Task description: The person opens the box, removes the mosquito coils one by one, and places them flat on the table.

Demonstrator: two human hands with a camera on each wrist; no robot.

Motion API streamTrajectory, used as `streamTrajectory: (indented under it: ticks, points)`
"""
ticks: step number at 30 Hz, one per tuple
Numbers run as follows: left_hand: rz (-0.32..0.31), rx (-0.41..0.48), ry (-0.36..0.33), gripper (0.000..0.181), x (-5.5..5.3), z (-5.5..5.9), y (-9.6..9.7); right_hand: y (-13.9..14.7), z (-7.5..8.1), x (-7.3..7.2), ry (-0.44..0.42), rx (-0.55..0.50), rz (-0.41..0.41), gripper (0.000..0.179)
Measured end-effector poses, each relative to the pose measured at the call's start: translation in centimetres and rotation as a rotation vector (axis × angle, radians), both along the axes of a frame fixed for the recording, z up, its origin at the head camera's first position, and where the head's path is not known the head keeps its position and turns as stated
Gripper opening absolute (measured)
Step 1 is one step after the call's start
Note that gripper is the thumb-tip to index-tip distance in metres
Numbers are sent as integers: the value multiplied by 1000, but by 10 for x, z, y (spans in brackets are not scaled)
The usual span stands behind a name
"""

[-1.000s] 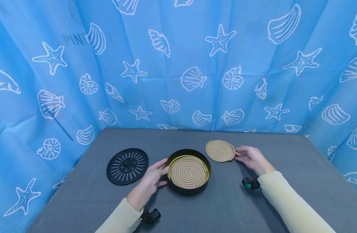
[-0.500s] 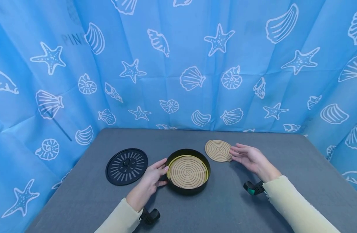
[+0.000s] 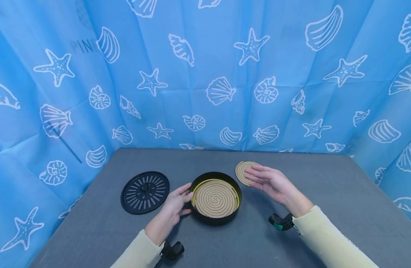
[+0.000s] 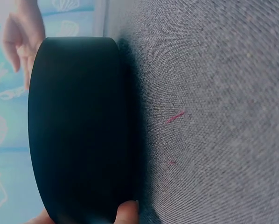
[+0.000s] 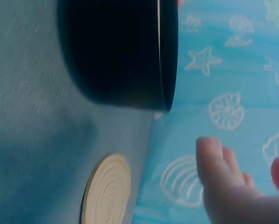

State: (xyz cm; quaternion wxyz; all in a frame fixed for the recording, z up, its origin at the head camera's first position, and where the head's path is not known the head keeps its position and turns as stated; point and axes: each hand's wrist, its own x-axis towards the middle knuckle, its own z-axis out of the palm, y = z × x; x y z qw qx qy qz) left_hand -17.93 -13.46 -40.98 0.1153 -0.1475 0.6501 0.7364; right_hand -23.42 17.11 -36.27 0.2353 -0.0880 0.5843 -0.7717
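My left hand (image 3: 174,203) holds a round black tin (image 3: 216,222) by its left side, thumb at the rim and fingertips lower on the wall. Inside the tin lies a tan mosquito coil (image 3: 214,199), with a yellow lining (image 3: 239,201) showing around it. A second mosquito coil (image 3: 240,172) lies flat on the table behind and to the right of the tin. My right hand (image 3: 274,184), fingers extended and holding nothing, hovers above this coil and hides its right part in the head view. In the right wrist view the tin (image 5: 116,56) stands beyond the loose coil (image 5: 109,191).
A black slotted lid (image 3: 145,192) with a central knob lies left of the tin. Grey cloth covers the table (image 3: 245,242). A blue curtain (image 3: 205,74) with white shell prints rises along the back and both sides.
My right hand has left the loose coil's right edge, lifted and moved left over it. The left hand keeps its hold on the tin, which has stayed in place.
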Motion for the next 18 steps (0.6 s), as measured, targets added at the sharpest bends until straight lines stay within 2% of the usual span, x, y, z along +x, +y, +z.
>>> streamTrajectory:
  ticks: [4,10,18]
  points:
    - [7,-11,11,45,1,0,0,-18,-1,4,50,25,18,60]
    - [13,-23,21,44,1,0,2,-39,-11,7,126,105,57,56]
    - [23,-3,29,45,0,-1,2,-56,-22,0,235,222,57,50]
